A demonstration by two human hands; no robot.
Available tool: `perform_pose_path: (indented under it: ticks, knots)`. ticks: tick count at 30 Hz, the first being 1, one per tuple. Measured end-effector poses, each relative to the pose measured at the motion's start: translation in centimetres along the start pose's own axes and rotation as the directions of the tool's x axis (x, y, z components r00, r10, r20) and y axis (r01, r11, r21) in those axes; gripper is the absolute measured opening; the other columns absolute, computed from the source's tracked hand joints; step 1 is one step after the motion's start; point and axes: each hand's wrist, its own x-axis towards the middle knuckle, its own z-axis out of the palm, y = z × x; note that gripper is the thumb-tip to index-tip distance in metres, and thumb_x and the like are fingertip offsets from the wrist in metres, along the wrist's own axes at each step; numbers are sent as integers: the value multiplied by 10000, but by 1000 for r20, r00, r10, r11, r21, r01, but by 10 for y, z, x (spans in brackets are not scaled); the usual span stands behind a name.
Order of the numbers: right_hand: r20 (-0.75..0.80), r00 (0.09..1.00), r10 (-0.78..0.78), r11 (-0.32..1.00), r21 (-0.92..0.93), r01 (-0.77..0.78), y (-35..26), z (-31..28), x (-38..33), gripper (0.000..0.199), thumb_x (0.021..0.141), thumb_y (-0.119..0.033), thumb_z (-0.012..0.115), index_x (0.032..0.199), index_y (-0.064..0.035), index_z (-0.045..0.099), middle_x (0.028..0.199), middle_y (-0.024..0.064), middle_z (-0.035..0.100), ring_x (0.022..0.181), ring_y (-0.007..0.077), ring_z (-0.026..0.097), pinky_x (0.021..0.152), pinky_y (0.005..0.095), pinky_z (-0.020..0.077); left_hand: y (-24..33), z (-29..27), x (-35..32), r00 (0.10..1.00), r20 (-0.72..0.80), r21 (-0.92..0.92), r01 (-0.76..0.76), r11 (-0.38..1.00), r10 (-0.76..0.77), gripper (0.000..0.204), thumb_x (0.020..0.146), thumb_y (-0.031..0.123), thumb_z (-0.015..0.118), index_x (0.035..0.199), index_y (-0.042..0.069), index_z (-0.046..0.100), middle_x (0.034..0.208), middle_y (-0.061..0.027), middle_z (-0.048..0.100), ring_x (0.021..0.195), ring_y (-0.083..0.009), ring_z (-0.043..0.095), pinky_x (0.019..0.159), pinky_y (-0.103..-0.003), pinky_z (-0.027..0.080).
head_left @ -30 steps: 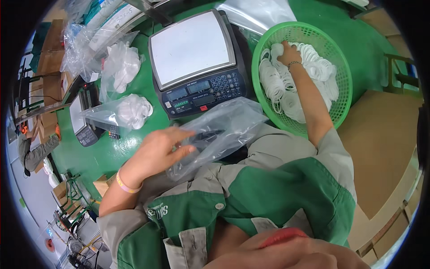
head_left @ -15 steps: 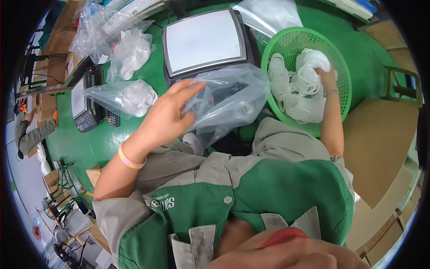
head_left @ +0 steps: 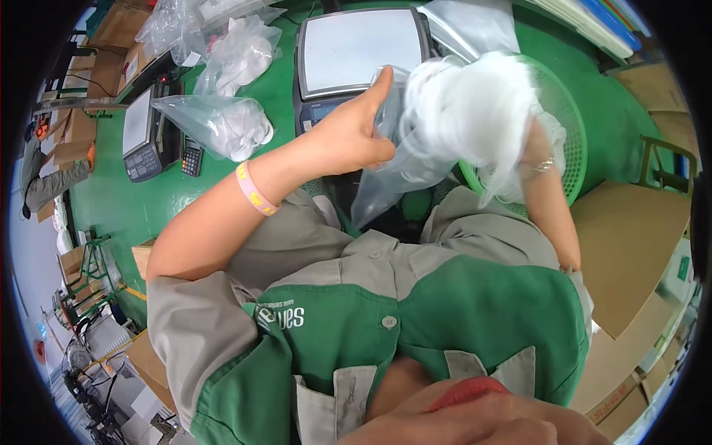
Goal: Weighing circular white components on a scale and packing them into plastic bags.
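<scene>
My left hand (head_left: 347,135) holds a clear plastic bag (head_left: 382,182) at its mouth, with one finger stretched up along the edge and the others partly hidden by the film. My right hand (head_left: 535,148) is closed on a big bundle of thin white rings (head_left: 471,111), smeared by motion, at the bag's mouth. From this view I cannot tell how much of the bundle is inside the bag. Behind my right hand stands a green perforated basket (head_left: 571,96) with more white rings in it.
A scale with a white plate (head_left: 361,52) stands ahead. To the left are a smaller scale (head_left: 136,122), a calculator (head_left: 191,158) and a bag of white rings (head_left: 241,127), with another filled bag (head_left: 241,55) beyond. Brown cardboard (head_left: 630,245) lies at right.
My right hand has lifted the bundle of rings out of the basket and brought it left to the bag. My left hand has moved right with the bag, which has swung more upright.
</scene>
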Motion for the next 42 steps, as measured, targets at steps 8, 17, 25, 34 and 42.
perform_pose_path:
  ticks: [8, 17, 25, 34, 42]
  knots:
    - [-129, 864, 487, 846, -175, -503, 102, 49, 31, 385, 797, -151, 640, 1133, -13, 511, 1055, 79, 576, 893, 165, 578, 783, 310, 497, -16, 50, -29, 895, 376, 304, -365, 880, 241, 888, 673, -46, 473, 1416, 57, -2, 1363, -234, 305, 836, -254, 558, 741, -318, 455]
    - [-203, 756, 622, 500, -640, -583, 59, 70, 24, 383, 851, -189, 578, 1195, -45, 493, 1143, 73, 532, 992, 134, 526, 784, 258, 496, 5, 9, -39, 962, 181, -14, -205, 979, 205, 844, 647, -87, 429, 1419, 84, 134, 1451, -113, 222, 579, -56, 456, 545, -205, 436]
    - [252, 944, 213, 458, -879, 131, 13, 101, 42, 410, 904, -208, 487, 1287, -74, 427, 1230, 86, 510, 1132, 208, 499, 928, 317, 412, 55, -30, -42, 954, -48, -293, -297, 909, 296, 752, 646, -54, 440, 1373, 9, 262, 1430, -139, 255, 510, -33, 402, 480, -176, 392]
    - [303, 953, -4, -519, -815, 257, -87, 198, 51, 228, 879, -201, 487, 900, -5, 602, 779, 176, 601, 739, 226, 582, 696, 327, 451, 127, -88, -47, 683, -413, -265, -723, 638, 603, 537, 701, -35, 374, 1237, -75, 387, 1200, -148, 503, 449, -69, 407, 356, -160, 339]
    - [326, 706, -628, 326, -714, 619, -93, 140, 102, 144, 860, -161, 552, 864, -21, 586, 780, 27, 594, 686, 104, 548, 613, 240, 468, 66, -160, 14, 725, -459, 104, -531, 841, 515, 667, 701, -74, 397, 1348, 86, 360, 1358, -177, 359, 578, -33, 454, 482, -131, 359]
